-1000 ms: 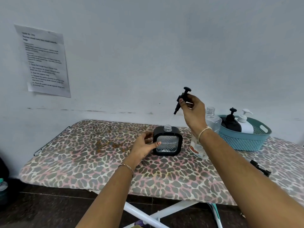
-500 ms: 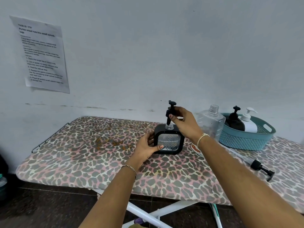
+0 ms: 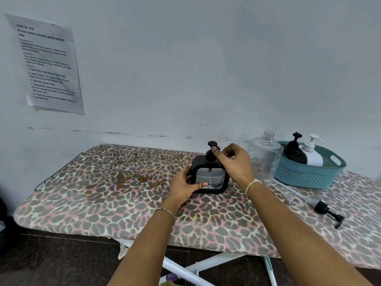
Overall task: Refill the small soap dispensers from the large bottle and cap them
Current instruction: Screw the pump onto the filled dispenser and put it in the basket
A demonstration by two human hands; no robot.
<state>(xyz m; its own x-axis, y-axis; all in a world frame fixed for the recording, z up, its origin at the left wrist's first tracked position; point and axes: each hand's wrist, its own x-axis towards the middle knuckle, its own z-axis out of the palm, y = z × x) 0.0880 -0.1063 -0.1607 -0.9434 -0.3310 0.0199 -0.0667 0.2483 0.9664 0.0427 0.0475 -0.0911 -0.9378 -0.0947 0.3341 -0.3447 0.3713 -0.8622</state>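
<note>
Fingers of right hand point(image 3: 233, 162) pinch pump cap point(image 3: 211, 154) atop dispenser point(image 3: 210, 178).

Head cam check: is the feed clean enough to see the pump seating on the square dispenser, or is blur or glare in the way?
Head view: even, soft light, no harsh glare; the pump on the square dispenser is sharp enough, with the right hand beside it. Wide-angle bending curves the ironing board edges, and the wall notice text is smeared.

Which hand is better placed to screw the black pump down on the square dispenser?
The right hand: its fingers already pinch the pump seated in the neck. The left hand grips the square dispenser by its side and steadies it.
</note>
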